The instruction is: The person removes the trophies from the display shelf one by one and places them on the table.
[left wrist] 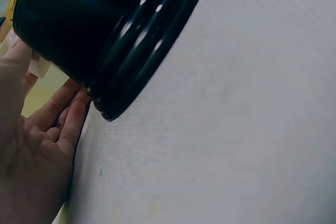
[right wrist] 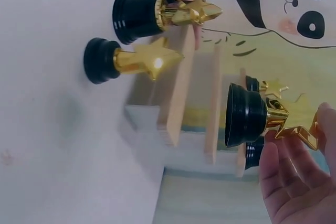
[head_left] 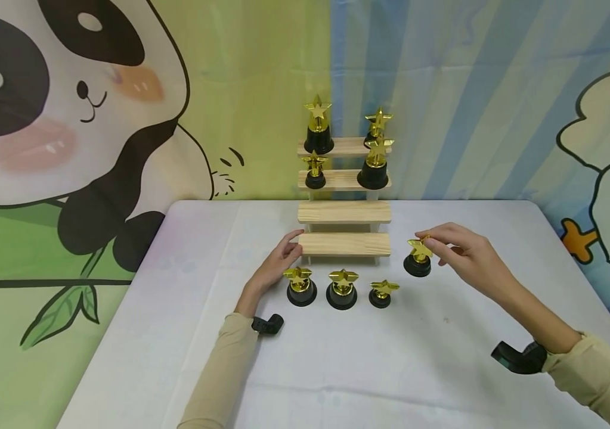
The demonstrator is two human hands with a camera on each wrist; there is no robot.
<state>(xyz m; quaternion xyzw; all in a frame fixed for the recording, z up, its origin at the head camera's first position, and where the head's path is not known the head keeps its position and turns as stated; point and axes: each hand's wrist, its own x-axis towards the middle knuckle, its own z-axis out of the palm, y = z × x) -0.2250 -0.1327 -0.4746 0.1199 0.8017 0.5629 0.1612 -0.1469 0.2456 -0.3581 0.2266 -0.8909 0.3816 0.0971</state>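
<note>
My right hand (head_left: 468,253) pinches a small trophy by its gold star, with the black base (head_left: 417,266) hanging below. In the right wrist view this trophy (right wrist: 245,115) is upright relative to the shelves, the thumb and fingertips at its star. My left hand (head_left: 273,265) rests beside the left end of a wooden tiered stand (head_left: 344,245), fingertips at the lowest shelf. Three star trophies stand in front of the stand: a left one (head_left: 302,287), a middle one (head_left: 341,291) and a smaller right one (head_left: 381,294). One black base (left wrist: 105,30) fills much of the left wrist view.
On the top shelf stand a trophy at left (head_left: 318,128) and another at right (head_left: 377,122). The shelf below holds a small trophy (head_left: 315,171) and a larger one (head_left: 374,170). A white cloth (head_left: 369,369) covers the table; a printed panda backdrop (head_left: 262,89) hangs behind.
</note>
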